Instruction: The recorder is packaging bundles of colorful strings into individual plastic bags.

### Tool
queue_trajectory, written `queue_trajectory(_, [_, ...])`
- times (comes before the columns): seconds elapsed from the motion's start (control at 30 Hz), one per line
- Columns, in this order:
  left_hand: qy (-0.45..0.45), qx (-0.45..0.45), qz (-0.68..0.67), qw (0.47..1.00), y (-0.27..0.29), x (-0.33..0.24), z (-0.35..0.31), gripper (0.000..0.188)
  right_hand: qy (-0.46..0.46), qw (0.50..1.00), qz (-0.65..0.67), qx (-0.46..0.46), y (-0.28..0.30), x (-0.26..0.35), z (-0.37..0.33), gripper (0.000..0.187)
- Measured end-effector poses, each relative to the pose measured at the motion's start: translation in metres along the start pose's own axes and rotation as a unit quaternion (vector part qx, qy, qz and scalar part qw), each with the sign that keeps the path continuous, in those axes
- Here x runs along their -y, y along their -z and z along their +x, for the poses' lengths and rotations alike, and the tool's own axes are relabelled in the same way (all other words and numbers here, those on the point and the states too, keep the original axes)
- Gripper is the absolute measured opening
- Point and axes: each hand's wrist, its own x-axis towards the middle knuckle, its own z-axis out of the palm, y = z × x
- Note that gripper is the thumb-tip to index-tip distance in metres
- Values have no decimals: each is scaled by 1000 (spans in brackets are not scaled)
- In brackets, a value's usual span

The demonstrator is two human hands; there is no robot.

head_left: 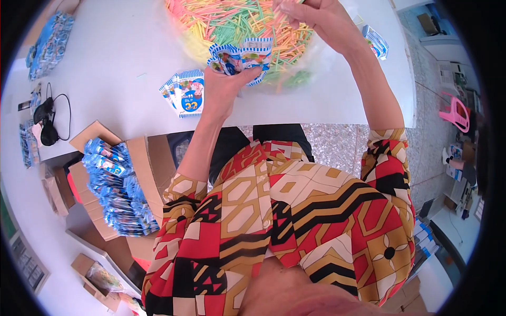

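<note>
My left hand [226, 87] is closed on several small printed packets [256, 52], blue and white with striped edges, held up over the near edge of a heap of thin pastel sticks [232, 23]. The heap is pink, yellow, green and orange and lies on clear plastic. At the top edge of the picture my right hand [311, 13] pinches a few pinkish thin sticks [280, 21] above the heap's far right. Just left of my left wrist, more flat packets [190, 95] lie fanned out on the white table [132, 105].
A cardboard box [147, 174] full of blue packets [118, 189] stands below the table's left side. More packets lie at the far left [50, 45] and right [375, 42] of the table. A black corded object [47, 121] sits at the left edge. A pink chair [456, 112] stands off right.
</note>
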Motion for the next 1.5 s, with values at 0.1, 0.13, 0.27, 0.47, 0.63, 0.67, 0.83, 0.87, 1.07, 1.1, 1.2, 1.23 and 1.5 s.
queue_trajectory(0.1, [-23,-7,-11,1000,-5,1,0,32,-243,955,-130,-109,-39,38,7,10])
queue_trajectory(0.13, [-22,-4,-11,1000,-8,2,1,32,-243,955,-131,-111,-41,40,5,10])
queue_trajectory(0.27, [-28,5,-6,1000,-10,3,4,32,-237,950,-195,-54,-44,40,4,10])
queue_trajectory(0.47, [-28,7,5,1000,-11,6,8,32,-74,972,-219,31,-31,13,1,11])
queue_trajectory(0.63, [-29,5,-4,1000,-7,5,11,33,-291,930,-221,-30,-48,31,9,12])
queue_trajectory(0.67, [-30,5,-12,999,-8,4,12,35,-286,923,-255,-34,-47,30,9,12])
queue_trajectory(0.83, [-19,5,-11,1000,-8,2,17,38,-300,919,-242,-83,-48,23,8,14])
queue_trajectory(0.87, [-28,5,-21,999,-7,2,18,38,-295,926,-215,-92,-48,21,9,14])
queue_trajectory(1.07, [-41,15,-32,999,-8,-3,19,37,-235,946,-201,-99,-34,12,4,16])
queue_trajectory(1.1, [-45,18,-25,999,-8,-3,19,37,-245,944,-190,-115,-33,15,6,16])
queue_trajectory(1.2, [-46,8,-13,999,-4,-4,15,37,-234,945,-203,-109,-31,26,11,18])
queue_trajectory(1.23, [-46,10,-14,999,-4,-4,16,37,-234,944,-205,-110,-25,23,7,18])
queue_trajectory(1.5, [-52,4,9,999,-6,-3,12,33,-288,921,-259,-45,-33,35,5,18])
